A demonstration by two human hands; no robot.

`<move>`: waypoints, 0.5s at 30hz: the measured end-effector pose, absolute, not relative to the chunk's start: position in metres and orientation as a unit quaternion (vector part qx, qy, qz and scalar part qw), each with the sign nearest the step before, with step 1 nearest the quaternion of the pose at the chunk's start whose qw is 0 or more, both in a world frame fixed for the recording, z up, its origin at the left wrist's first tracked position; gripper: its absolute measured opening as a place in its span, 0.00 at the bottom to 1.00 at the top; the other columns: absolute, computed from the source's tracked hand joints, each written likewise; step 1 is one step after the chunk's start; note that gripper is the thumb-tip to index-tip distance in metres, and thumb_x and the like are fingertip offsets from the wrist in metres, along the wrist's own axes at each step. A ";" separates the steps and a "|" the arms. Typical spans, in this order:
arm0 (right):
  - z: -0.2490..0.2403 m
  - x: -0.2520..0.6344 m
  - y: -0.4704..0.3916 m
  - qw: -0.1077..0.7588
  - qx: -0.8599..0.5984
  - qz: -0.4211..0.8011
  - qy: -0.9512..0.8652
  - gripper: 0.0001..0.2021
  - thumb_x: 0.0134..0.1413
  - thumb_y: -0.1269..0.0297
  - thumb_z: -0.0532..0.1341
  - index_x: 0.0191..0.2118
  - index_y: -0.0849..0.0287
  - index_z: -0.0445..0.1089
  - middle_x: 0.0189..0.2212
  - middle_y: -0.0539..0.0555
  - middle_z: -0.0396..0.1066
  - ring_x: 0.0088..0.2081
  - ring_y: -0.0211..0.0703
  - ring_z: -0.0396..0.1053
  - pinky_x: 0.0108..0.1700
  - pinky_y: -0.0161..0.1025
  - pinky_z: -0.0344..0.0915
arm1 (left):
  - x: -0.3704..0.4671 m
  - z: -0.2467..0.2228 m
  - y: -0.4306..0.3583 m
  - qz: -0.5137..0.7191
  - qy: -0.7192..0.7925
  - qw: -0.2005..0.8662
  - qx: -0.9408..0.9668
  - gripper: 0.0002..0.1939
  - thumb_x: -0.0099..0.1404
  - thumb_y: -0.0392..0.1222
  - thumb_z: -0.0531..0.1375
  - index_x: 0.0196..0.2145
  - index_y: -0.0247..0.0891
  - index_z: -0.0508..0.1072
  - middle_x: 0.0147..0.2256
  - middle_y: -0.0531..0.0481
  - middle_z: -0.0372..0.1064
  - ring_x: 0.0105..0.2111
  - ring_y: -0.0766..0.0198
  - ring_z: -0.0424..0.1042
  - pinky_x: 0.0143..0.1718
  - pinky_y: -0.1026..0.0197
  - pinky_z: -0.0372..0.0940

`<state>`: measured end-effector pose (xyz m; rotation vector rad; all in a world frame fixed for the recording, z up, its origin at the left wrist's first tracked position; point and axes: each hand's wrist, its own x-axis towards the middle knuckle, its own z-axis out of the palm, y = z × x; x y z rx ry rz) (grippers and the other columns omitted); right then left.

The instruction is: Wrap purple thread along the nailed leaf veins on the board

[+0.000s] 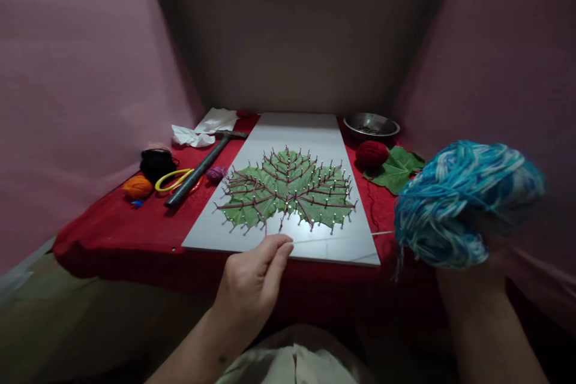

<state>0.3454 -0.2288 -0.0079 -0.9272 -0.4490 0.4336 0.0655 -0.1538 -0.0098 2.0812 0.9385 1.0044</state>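
My left hand [252, 276] is closed in a pinch at the front edge of a white board [297, 132], gripping a thin yarn strand [382, 233]. That strand runs to the right, to a thick blue-and-white skein of yarn [450, 204]. My right hand [495, 255] is closed on the skein, its fingers mostly hidden by the yarn. On the board lies a green leaf [243, 210], ringed and lined with upright nails [333, 225]. Dark reddish yarn [324, 201] stretches between nails along the leaf's veins. One reddish end hangs close to my left fingertips.
Left of the board lie a hammer [202, 169], yellow-handled scissors [173, 180], black [157, 163], orange [137, 187] and purple [216, 174] yarn, and white paper [193, 136]. On the right are a red yarn ball [371, 155], another leaf [396, 169] and a metal bowl [373, 125].
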 end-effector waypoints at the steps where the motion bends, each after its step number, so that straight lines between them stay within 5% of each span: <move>1: -0.008 0.345 -0.222 0.852 -0.434 0.209 -0.204 0.14 0.45 0.57 0.66 0.39 0.54 0.72 0.41 0.50 0.72 0.44 0.44 0.71 0.49 0.47 0.70 | 0.074 -0.008 -0.151 0.399 0.329 0.188 0.835 0.11 0.68 0.41 0.55 0.36 0.35 0.75 0.20 0.53 0.67 0.20 0.70 0.65 0.24 0.67 0.58; 3: -0.006 0.347 -0.210 0.858 -0.429 0.213 -0.186 0.12 0.35 0.61 0.67 0.32 0.54 0.73 0.36 0.47 0.73 0.42 0.44 0.72 0.51 0.46 0.70 | 0.089 -0.008 -0.147 0.379 0.282 -0.001 0.881 0.09 0.68 0.36 0.54 0.36 0.34 0.75 0.21 0.52 0.69 0.20 0.67 0.68 0.25 0.65 0.58; 6: -0.003 0.348 -0.200 0.866 -0.426 0.200 -0.167 0.10 0.30 0.66 0.67 0.28 0.55 0.72 0.33 0.46 0.73 0.40 0.43 0.72 0.54 0.44 0.67 | 0.103 -0.010 -0.144 0.304 0.270 -0.121 0.906 0.10 0.67 0.32 0.54 0.33 0.35 0.74 0.18 0.52 0.67 0.18 0.64 0.66 0.22 0.63 0.55; 15: 0.010 0.359 -0.187 0.884 -0.388 0.191 -0.178 0.05 0.32 0.68 0.64 0.24 0.55 0.70 0.30 0.48 0.73 0.41 0.47 0.73 0.51 0.49 0.70 | 0.122 -0.004 -0.147 0.225 0.303 -0.141 0.915 0.12 0.64 0.31 0.55 0.22 0.38 0.65 0.15 0.53 0.63 0.15 0.62 0.64 0.18 0.61 0.48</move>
